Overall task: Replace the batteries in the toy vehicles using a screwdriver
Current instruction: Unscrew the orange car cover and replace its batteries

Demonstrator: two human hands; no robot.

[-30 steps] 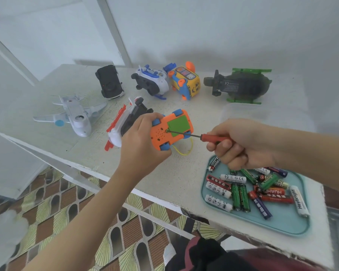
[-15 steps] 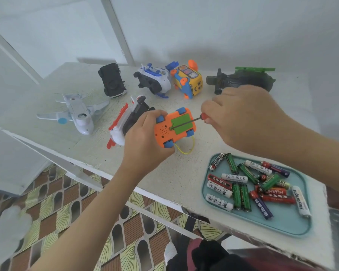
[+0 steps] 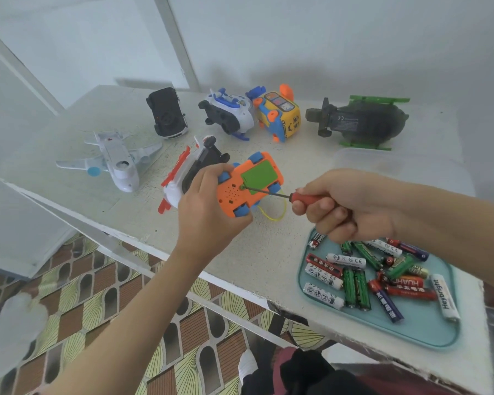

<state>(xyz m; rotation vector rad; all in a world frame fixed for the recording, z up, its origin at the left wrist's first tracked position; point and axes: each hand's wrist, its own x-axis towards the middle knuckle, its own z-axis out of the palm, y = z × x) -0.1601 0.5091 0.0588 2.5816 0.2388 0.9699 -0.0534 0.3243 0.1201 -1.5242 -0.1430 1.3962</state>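
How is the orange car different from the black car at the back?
The orange car is held in the left hand; the black car lies on the table. The orange car has blue wheels and a green cover; the black car looks mostly dark. The screwdriver meets the orange car, not the black car. Both show their undersides.

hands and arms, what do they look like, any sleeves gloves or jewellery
Both are bare. The left hand and right hand wear no gloves, and no rings show on the visible fingers. The left forearm and right forearm are uncovered up to the frame edge: no sleeves, watch or bracelet in view.
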